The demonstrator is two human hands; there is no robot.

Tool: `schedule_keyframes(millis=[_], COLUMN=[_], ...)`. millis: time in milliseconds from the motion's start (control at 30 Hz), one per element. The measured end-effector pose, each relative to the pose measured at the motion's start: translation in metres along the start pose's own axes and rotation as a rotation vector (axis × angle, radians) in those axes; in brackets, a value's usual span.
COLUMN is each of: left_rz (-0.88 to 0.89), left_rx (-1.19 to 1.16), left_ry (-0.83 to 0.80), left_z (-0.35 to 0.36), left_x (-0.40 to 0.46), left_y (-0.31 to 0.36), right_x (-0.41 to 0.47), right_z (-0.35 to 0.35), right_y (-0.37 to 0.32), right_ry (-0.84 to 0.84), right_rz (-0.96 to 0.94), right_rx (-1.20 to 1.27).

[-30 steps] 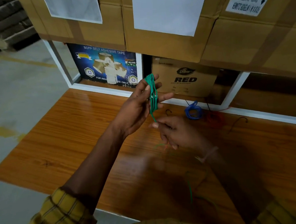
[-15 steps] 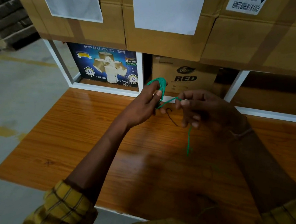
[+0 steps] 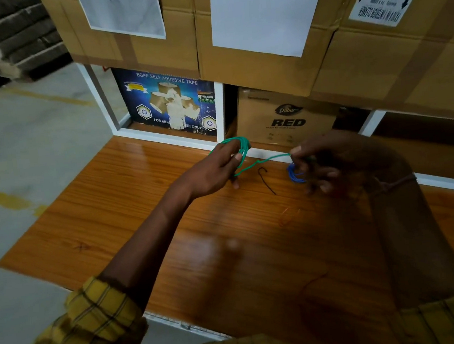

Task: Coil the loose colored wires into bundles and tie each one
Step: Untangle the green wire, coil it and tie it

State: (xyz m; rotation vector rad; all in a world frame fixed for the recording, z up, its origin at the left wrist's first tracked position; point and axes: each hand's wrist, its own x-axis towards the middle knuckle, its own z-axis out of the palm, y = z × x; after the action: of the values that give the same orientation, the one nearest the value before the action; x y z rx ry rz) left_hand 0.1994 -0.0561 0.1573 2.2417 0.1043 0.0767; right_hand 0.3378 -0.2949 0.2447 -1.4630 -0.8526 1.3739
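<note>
Left hand (image 3: pixel 214 170) is seen gripping the green wire (image 3: pixel 241 149) coil above the wooden table (image 3: pixel 140 208), its tail pinched taut by the right hand (image 3: pixel 330 162), tying unfinished; beside it, a blue bundle (image 3: pixel 294 173) is already coiled.

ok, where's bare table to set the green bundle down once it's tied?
Free: the left stretch of the table, between its floor-side edge and the left hand, and the near middle between both forearms. Crowded: the far strip by the white frame, with the black wire, blue bundle and right hand pulling the green wire.
</note>
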Motion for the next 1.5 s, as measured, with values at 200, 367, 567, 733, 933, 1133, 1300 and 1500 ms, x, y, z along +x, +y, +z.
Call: schedule_keyframes(millis=[200, 367, 567, 733, 933, 1133, 1300, 1500], left_rz=[-0.05, -0.003, 0.002, 0.032, 0.075, 0.122, 0.178, 0.119], left_rx=[-0.129, -0.262, -0.458, -0.537, -0.6, -0.761, -0.937, -1.043], left_ry=[-0.093, -0.231, -0.318, -0.396, -0.418, -0.384, -0.25, -0.069], left_z=[0.006, 0.009, 0.016, 0.013, 0.01, 0.004, -0.004, -0.002], left_x=[-0.015, -0.025, -0.037, -0.044, -0.049, -0.044, -0.035, -0.023], left_y=[0.01, 0.019, 0.018, 0.024, 0.026, 0.032, 0.03, 0.009], right_x=[0.002, 0.021, 0.039, 0.05, 0.068, 0.099, 0.101, 0.086], right_z=[-0.016, -0.039, -0.069, -0.075, -0.064, -0.026, 0.049, 0.111], right_y=[-0.009, -0.012, 0.006, 0.035, 0.055, 0.097, 0.131, 0.115], right_ry=[0.149, 0.327, 0.357, 0.254, 0.611, 0.828, 0.641, 0.429], right_rz=[-0.346, -0.496, -0.384, -0.391, -0.35, -0.081, -0.131, -0.061], right_rx=[0.042, 0.217, 0.505, 0.582, 0.489, 0.116, 0.127, -0.215])
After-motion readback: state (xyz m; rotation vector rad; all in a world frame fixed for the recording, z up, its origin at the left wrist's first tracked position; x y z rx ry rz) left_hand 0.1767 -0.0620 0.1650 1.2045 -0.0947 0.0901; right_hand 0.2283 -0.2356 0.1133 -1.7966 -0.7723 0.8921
